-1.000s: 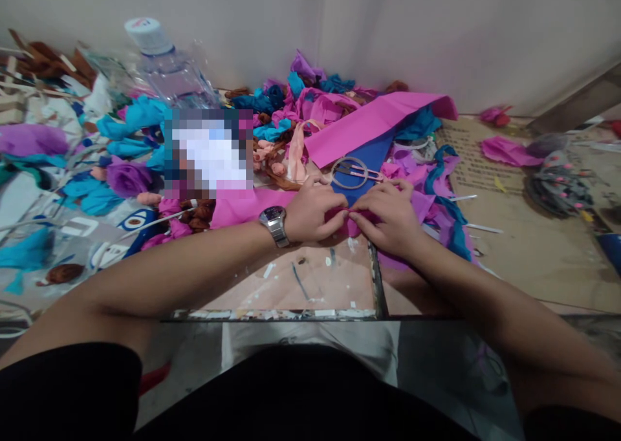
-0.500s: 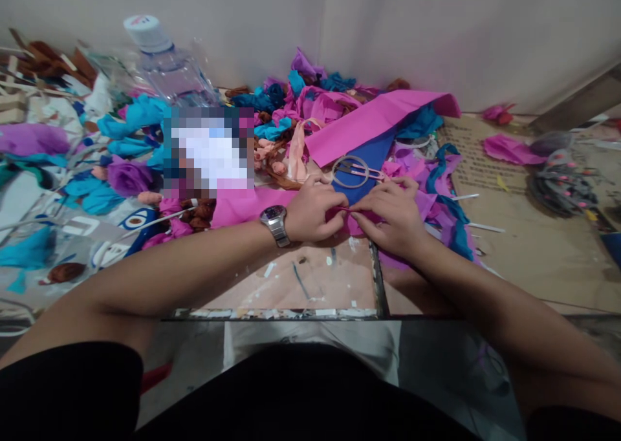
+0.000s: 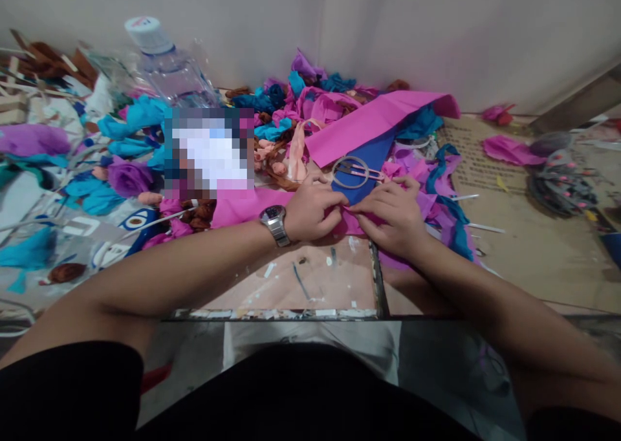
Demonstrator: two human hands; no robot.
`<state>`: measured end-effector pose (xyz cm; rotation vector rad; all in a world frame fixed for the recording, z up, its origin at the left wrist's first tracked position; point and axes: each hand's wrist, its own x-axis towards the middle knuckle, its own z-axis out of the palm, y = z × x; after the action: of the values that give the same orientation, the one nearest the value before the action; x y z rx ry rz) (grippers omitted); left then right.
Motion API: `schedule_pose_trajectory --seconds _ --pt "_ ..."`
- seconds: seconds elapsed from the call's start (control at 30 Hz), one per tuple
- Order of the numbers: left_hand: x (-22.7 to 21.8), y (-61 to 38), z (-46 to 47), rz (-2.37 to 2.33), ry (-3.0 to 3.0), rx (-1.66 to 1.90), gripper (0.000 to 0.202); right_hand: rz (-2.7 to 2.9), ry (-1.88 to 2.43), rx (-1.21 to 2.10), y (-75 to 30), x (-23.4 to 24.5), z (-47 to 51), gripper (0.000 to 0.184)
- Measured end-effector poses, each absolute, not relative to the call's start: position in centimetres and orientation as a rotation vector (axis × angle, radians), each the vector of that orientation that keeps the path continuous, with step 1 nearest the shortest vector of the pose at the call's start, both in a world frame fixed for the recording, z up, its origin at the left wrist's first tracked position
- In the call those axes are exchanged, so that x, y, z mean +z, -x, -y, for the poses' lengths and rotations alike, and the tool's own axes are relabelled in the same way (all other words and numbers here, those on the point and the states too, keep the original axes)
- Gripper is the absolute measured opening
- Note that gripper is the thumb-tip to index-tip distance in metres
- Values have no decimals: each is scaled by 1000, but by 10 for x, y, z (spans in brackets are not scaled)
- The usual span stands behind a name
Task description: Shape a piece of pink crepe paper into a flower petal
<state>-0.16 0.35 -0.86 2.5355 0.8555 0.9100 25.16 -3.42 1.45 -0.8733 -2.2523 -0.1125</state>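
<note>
My left hand (image 3: 313, 213), with a metal wristwatch (image 3: 275, 224) on its wrist, is curled and pinches a small piece of magenta crepe paper (image 3: 350, 224) at the table's middle. My right hand (image 3: 391, 216) meets it from the right, fingers pressed onto the same paper. Both hands touch at the fingertips. Just behind them a pair of scissors (image 3: 356, 171) lies on a dark blue paper sheet (image 3: 369, 160), beside a long pink paper strip (image 3: 376, 123).
A plastic water bottle (image 3: 167, 66) stands at the back left. Heaps of blue, purple and pink paper flowers (image 3: 127, 177) and scraps cover the left and back. A blurred patch hides part of the middle left. The glass table edge (image 3: 272, 314) runs near me. Brown cardboard (image 3: 528, 234) lies to the right.
My fingers have shifted slightly on the magenta paper, the right hand's fingers spreading a little forward. Nothing else has moved.
</note>
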Motion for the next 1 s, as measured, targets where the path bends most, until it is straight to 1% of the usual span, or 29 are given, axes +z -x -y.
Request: schedule_pose_trajectory --seconds 0.37,0.53,0.7,1.0 --pt "-5 3 -4 -859 -2503 904 35 2263 856 -113 -253 15 35 12" --pt "-2 3 -5 -931 -2485 853 35 2297 938 -66 -254 16 35 15" --pt "-1 4 -6 -1000 -2448 895 33 2273 984 -12 -254 16 35 16" --pt "-3 6 -11 -1140 -2413 952 30 2201 967 -21 -253 14 33 11"
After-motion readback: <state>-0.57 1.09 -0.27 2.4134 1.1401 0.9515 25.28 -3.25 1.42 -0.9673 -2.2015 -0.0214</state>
